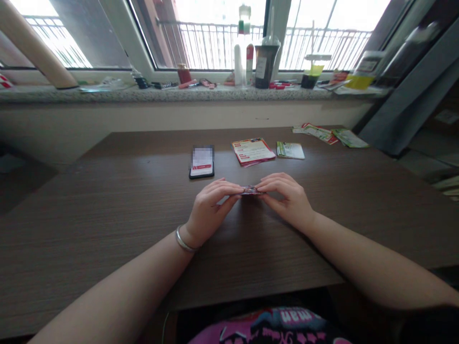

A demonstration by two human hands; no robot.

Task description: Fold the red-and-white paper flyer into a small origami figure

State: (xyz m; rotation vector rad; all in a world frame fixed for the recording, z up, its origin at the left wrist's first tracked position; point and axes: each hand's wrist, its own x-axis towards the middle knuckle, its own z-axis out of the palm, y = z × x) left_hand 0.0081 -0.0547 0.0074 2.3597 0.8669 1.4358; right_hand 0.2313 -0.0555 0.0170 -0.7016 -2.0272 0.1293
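You have two hands, one bracelet, one phone, one table, two cups with straws, and at least three groups of cards.

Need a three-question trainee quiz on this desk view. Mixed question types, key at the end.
1. True or false: the bare left hand and bare right hand both grip the thin, flat, multicoloured item.

2. Fill in: immediately left of the stack of cream, red-edged rectangular cards, as the camera sees it, lies a ___.

3. Which wrist wears the rounded, silver-coloured bangle?

Key: 1. True. 2. Rectangular, black-framed phone. 3. The left wrist.
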